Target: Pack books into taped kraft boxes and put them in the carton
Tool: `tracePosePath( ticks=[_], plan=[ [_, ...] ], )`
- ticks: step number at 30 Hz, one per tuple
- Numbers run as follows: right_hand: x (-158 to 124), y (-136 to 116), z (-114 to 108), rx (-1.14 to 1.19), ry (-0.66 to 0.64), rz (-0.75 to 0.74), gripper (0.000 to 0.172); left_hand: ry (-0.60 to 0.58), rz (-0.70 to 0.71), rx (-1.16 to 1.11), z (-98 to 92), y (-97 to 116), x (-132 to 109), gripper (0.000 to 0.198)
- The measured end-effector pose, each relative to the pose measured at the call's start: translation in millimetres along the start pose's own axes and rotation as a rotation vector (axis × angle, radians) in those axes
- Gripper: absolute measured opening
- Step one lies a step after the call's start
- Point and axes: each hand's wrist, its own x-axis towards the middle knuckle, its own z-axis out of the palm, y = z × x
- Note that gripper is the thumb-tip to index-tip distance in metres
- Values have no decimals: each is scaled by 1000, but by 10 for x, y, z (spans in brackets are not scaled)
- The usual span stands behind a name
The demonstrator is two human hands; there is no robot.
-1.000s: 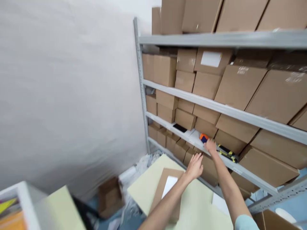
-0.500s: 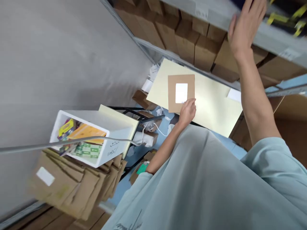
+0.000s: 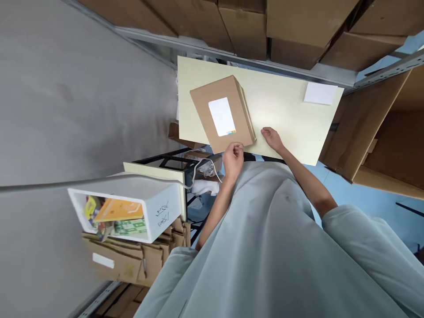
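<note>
Cardboard box (image 3: pixel 237 115) lies on the pale yellow bench (image 3: pixel 285 119), turned at a slant to its edges, with a white label (image 3: pixel 222 116) on its upper face. The left hand (image 3: pixel 233 160) is at the box's near edge, its fingers curled inward; whether they grip the cardboard cannot be told. The right hand (image 3: pixel 273 138) is just right of the box's near right corner, apart from it, fingers half bent and nothing visible in their hold. On the near side of the box is the person's grey-blue shirt (image 3: pixel 274 229). Well to the right of the box, toward the far edge, rests some white paper (image 3: pixel 319 93); farther right is a large open carton (image 3: pixel 341 132). Beyond the box runs a metal shelf (image 3: pixel 185 44) with brown cartons (image 3: pixel 243 31). To the near left of the box is a white bin (image 3: pixel 164 213) holding an orange packet (image 3: pixel 121 210), with folded cardboard (image 3: pixel 126 263) just beside it.
</note>
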Motion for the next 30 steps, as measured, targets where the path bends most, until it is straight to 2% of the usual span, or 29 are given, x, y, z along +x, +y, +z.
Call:
tracePosePath(
  ticks=[4,8,13,17,22,30],
  plan=[
    [148,-183,76,166,-42,64,66,-36,-2,113,-35,70,52,13],
    [314,-327,117,353,-122,86,61,-103,81,101,-42,147,99,14],
    [434,-441,135,424,-74,156,30,-130,229,93,41,208,267,13],
    [503,-459,115,451,-87,172,16,-100,242,143,148,178,374,11],
    [495,-392,56,509,-61,52,23,-39,282,158,232,138,351,16],
    [261,-154,-6,696,33,87,39,-50,265,149,261,113,373,19]
  ],
)
